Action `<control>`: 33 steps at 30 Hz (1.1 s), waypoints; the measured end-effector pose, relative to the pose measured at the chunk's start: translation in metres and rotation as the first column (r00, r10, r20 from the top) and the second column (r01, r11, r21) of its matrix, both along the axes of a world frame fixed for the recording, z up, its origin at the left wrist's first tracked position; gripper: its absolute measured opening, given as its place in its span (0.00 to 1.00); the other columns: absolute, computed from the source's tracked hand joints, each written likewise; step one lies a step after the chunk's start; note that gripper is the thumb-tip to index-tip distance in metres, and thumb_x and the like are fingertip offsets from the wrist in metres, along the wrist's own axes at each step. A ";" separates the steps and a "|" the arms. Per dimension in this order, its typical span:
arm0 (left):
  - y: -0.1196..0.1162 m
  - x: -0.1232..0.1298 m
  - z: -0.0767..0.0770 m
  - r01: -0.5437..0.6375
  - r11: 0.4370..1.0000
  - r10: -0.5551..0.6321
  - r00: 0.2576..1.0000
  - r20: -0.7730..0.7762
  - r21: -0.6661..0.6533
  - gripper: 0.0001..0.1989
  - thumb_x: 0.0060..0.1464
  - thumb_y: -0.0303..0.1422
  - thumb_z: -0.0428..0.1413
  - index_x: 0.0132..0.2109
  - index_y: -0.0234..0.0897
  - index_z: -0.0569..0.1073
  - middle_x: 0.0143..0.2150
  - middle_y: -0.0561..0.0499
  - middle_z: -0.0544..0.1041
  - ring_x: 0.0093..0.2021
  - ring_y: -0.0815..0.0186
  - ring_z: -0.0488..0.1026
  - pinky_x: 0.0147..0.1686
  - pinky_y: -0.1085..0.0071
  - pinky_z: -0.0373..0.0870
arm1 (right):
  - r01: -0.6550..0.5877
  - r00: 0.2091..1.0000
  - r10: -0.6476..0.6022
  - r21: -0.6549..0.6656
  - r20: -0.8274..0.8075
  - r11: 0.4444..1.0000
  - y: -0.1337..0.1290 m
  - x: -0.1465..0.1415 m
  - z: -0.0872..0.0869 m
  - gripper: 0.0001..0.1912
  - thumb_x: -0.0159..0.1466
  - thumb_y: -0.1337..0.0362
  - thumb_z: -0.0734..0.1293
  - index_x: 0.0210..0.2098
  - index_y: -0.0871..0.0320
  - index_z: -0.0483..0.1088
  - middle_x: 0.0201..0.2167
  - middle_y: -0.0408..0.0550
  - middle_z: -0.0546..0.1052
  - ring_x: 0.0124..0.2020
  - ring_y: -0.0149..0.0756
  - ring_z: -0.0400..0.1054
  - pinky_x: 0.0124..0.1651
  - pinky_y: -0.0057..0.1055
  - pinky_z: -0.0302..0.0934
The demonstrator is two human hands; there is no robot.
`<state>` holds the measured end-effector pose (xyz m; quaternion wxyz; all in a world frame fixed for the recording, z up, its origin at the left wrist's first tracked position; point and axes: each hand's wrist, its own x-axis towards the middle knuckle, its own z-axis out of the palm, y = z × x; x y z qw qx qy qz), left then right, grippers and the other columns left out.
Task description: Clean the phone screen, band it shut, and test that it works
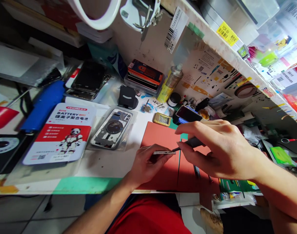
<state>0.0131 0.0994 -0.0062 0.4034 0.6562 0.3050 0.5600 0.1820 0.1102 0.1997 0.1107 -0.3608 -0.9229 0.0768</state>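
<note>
Over the red work mat [155,136], my left hand [145,162] is closed around a phone [160,152], whose thin bottom edge with the port faces up toward me. My right hand [216,149] pinches a dark pen-shaped screwdriver [193,142]. Its tip meets the phone's bottom edge near the port. Most of the phone is hidden by my left fingers. Left of the mat lies an opened phone housing [111,128] with its inner parts showing, on a clear bag.
A battery package [61,133] lies at the left beside a blue-handled tool [43,107]. Behind the mat stand a yellow spray can [170,84], a box of phone parts [144,76] and a small gold-framed device [161,119]. A shelf edge [226,55] overhangs the right side.
</note>
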 end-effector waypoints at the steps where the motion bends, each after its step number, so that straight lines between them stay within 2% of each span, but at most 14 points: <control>1: 0.000 0.000 0.000 0.002 1.000 -0.002 1.000 0.005 -0.004 0.02 0.63 0.31 0.66 0.43 0.41 0.82 0.33 0.54 0.87 0.26 0.68 0.81 0.23 0.76 0.72 | -0.008 1.000 0.008 -0.003 0.006 1.000 -0.001 0.000 0.002 0.06 0.74 0.68 0.66 0.50 0.57 0.69 0.28 0.44 0.78 0.25 0.34 0.70 0.32 0.31 0.64; 4: -0.001 0.000 -0.002 0.023 0.999 -0.022 1.000 0.018 -0.034 0.03 0.62 0.30 0.67 0.43 0.41 0.82 0.35 0.53 0.87 0.29 0.67 0.83 0.27 0.76 0.75 | 0.003 1.000 -0.003 -0.006 -0.024 1.000 -0.005 0.004 0.008 0.07 0.73 0.68 0.66 0.50 0.57 0.70 0.31 0.47 0.81 0.27 0.35 0.74 0.32 0.31 0.66; 9: -0.001 -0.002 -0.005 0.114 0.993 -0.111 0.991 0.068 -0.042 0.06 0.64 0.27 0.64 0.47 0.41 0.82 0.40 0.50 0.88 0.38 0.64 0.86 0.37 0.73 0.80 | 0.172 0.972 -0.173 -0.021 -0.160 0.985 -0.009 0.018 0.006 0.10 0.70 0.68 0.70 0.50 0.55 0.71 0.33 0.45 0.81 0.24 0.32 0.73 0.29 0.29 0.67; 16: -0.001 -0.004 -0.009 0.086 0.996 -0.087 0.996 0.015 0.023 0.06 0.65 0.27 0.63 0.47 0.40 0.82 0.39 0.50 0.87 0.34 0.65 0.85 0.31 0.73 0.76 | 0.193 0.946 -0.223 -0.143 -0.235 0.971 -0.009 0.026 -0.015 0.12 0.70 0.69 0.72 0.51 0.58 0.70 0.33 0.45 0.81 0.26 0.29 0.73 0.29 0.25 0.66; 24: 0.000 -0.004 -0.011 0.073 0.997 -0.074 0.997 0.025 0.033 0.04 0.65 0.27 0.63 0.46 0.40 0.80 0.38 0.52 0.87 0.32 0.68 0.83 0.31 0.76 0.75 | 0.191 0.949 -0.221 -0.150 -0.223 0.970 -0.010 0.028 -0.019 0.12 0.70 0.69 0.72 0.51 0.58 0.70 0.34 0.44 0.80 0.28 0.29 0.75 0.32 0.25 0.67; 33: 0.000 -0.004 -0.012 0.069 0.997 -0.069 0.997 0.015 0.034 0.03 0.66 0.29 0.63 0.46 0.40 0.80 0.37 0.51 0.86 0.30 0.67 0.82 0.26 0.74 0.71 | 0.171 0.953 -0.202 -0.150 -0.225 0.974 -0.007 0.026 -0.021 0.11 0.70 0.69 0.72 0.50 0.58 0.70 0.35 0.44 0.81 0.28 0.29 0.74 0.32 0.25 0.68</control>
